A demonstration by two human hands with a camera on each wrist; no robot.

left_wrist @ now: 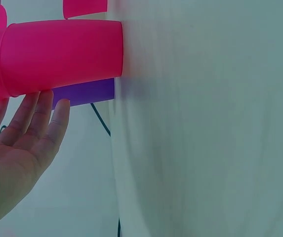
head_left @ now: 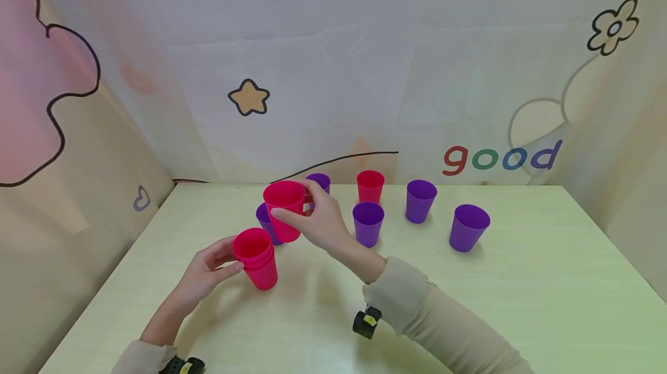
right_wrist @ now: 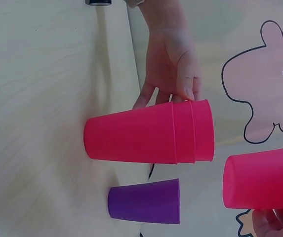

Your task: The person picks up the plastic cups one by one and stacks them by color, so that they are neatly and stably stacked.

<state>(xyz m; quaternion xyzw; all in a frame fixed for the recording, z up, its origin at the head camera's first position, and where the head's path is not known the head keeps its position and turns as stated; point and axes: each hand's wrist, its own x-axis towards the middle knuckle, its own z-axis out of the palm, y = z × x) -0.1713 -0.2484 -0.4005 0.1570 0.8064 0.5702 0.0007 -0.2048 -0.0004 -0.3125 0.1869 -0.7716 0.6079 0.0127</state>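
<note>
Red cup (head_left: 285, 203) is in the right grip (head_left: 324, 222), pinched between thumb and fingers; mouth up, base down, long axis near vertical. It's lifted off the counter (head_left: 333, 327), above and just beyond the left grip (head_left: 202, 272).

Left grip has its thumb and fingers round the upper part of a stack of red cups (head_left: 263, 270): three nested, going by the rims, also mouth up, long axis near upright. A gap shows between stack and lifted cup in the right wrist view.

Purple cups: five, all upright, mouths up. One (head_left: 263, 220) just behind the lifted cup, one (head_left: 319, 182) right behind the right grip, one (head_left: 368, 229) near it on the right, two more (head_left: 419, 206) (head_left: 468, 232) farther right.

One more red cup (head_left: 370, 189) upright, beyond and right of the right grip. Red total: five.

Black wrist device (head_left: 366, 322) behind the right grip, another (head_left: 187, 366) behind the left. Printed backdrop (head_left: 323, 102) past both.
</note>
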